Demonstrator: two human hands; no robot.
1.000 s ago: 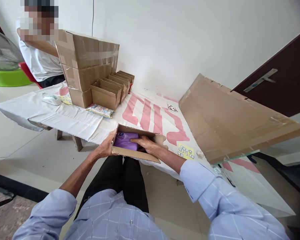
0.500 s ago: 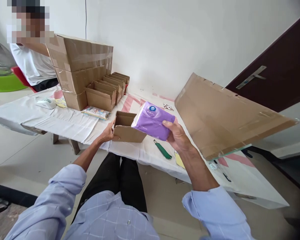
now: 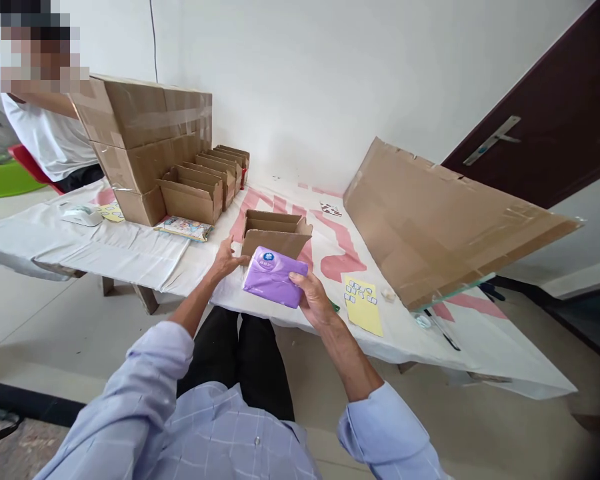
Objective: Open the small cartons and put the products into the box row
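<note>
Farther out now, just beyond the left hand (image 3: 226,260), stands the open carton (image 3: 280,241), with the purple pack (image 3: 273,280) lowered in front of it.
Biggest worry, I'd say, is the carton: a bump could skid it across the worktop (image 3: 405,337), since the left hand, spread loosely, isn't gripping it. The right hand (image 3: 314,300) pinches only the pack's right end, so the soft wrapping might sag and slip. From where I stand, the pack hides the carton's lower front; I can't tell whether the left hand touches either, and a green item (image 3: 335,307) is mostly covered by the right.
</note>
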